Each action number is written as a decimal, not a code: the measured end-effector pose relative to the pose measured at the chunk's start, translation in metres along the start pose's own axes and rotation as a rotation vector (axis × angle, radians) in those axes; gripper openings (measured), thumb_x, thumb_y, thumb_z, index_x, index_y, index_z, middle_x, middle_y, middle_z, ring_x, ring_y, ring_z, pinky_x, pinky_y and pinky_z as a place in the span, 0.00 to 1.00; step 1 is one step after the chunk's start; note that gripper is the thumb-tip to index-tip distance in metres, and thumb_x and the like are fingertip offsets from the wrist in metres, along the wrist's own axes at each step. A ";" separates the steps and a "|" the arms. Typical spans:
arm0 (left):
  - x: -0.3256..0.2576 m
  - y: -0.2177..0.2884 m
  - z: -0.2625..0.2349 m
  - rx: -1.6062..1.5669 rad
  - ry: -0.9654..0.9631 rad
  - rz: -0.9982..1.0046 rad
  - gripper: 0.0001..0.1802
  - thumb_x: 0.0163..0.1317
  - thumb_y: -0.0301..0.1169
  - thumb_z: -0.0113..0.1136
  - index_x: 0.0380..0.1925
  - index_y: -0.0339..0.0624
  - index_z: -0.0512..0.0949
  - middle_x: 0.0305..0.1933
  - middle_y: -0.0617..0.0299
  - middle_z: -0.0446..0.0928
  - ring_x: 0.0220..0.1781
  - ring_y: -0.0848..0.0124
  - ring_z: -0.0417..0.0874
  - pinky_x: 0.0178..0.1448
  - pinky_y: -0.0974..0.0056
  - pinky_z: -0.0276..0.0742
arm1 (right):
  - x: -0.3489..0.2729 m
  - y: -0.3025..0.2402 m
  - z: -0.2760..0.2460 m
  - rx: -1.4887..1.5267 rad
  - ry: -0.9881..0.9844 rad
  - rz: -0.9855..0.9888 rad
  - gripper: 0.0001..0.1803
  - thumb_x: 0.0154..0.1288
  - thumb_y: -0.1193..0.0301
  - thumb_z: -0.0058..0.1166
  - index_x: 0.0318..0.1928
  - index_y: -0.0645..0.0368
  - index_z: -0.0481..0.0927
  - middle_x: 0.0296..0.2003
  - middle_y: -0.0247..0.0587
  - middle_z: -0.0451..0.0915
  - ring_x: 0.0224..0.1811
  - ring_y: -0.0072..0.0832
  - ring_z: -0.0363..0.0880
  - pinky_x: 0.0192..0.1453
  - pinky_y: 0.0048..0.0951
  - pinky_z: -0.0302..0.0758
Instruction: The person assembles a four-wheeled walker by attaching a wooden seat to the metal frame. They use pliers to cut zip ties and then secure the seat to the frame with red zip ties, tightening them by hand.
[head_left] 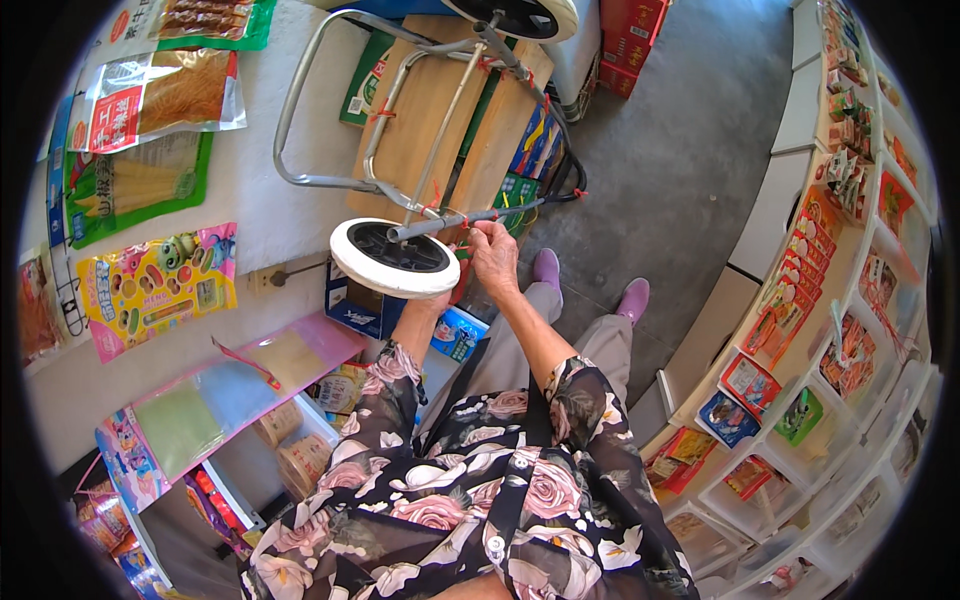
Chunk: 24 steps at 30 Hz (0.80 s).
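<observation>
A folding hand trolley with a grey metal tube frame (pixel 335 182) lies tipped against wooden boards (pixel 412 135). Its near white wheel (pixel 352 262) has a black hub, and red ties are knotted round several tubes. My right hand (pixel 492 256) is beside the lower tube, close to a red tie, its fingers bent and pressed together; whatever is between them is too small to make out. Behind the wheel's lower edge is my left hand (pixel 438 301). The wheel covers most of its fingers, so their hold is hidden.
Bagged snacks (pixel 165 285) hang on the left wall above a pink-edged coloured sheet (pixel 235 390). Shelves with clear bins (pixel 845 430) of small packets line the right side. Red boxes (pixel 628 50) stand at the far end of the grey floor (pixel 670 150). A dark blue box (pixel 360 305) sits below the wheel.
</observation>
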<state>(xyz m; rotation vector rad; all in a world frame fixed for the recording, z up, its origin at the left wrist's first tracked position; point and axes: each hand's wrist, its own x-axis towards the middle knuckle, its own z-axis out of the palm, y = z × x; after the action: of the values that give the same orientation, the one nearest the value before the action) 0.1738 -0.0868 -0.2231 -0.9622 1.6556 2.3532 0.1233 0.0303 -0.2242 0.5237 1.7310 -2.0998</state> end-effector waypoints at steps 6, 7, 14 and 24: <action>0.008 -0.001 -0.003 -0.177 0.112 0.018 0.23 0.65 0.28 0.48 0.61 0.55 0.63 0.57 0.62 0.68 0.48 0.69 0.74 0.45 0.61 0.77 | 0.000 0.004 -0.001 0.154 -0.095 0.128 0.14 0.65 0.66 0.49 0.45 0.62 0.76 0.28 0.34 0.78 0.25 0.18 0.75 0.25 0.19 0.71; 0.008 0.000 -0.004 -0.161 0.052 -0.017 0.28 0.53 0.22 0.56 0.54 0.61 0.69 0.57 0.69 0.68 0.56 0.68 0.69 0.55 0.53 0.66 | 0.000 0.004 0.000 0.161 -0.089 0.121 0.13 0.65 0.66 0.50 0.44 0.63 0.76 0.27 0.33 0.77 0.24 0.18 0.75 0.24 0.19 0.71; -0.006 0.020 0.021 -0.135 -0.025 0.031 0.24 0.52 0.17 0.56 0.48 0.54 0.73 0.51 0.63 0.72 0.54 0.63 0.72 0.55 0.53 0.70 | -0.006 0.003 0.005 0.268 -0.033 0.156 0.11 0.65 0.67 0.50 0.38 0.63 0.77 0.24 0.32 0.77 0.20 0.17 0.74 0.21 0.18 0.69; 0.009 0.008 0.013 -0.289 0.029 -0.121 0.24 0.53 0.13 0.54 0.51 0.43 0.71 0.46 0.55 0.76 0.50 0.63 0.77 0.51 0.62 0.77 | -0.005 0.012 0.012 0.337 0.035 0.171 0.10 0.64 0.67 0.51 0.35 0.63 0.77 0.23 0.32 0.76 0.19 0.15 0.71 0.21 0.17 0.67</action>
<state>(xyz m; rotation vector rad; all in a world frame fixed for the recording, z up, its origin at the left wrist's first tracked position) 0.1577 -0.0813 -0.2190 -1.1118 1.2471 2.5503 0.1331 0.0165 -0.2301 0.7765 1.2999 -2.2764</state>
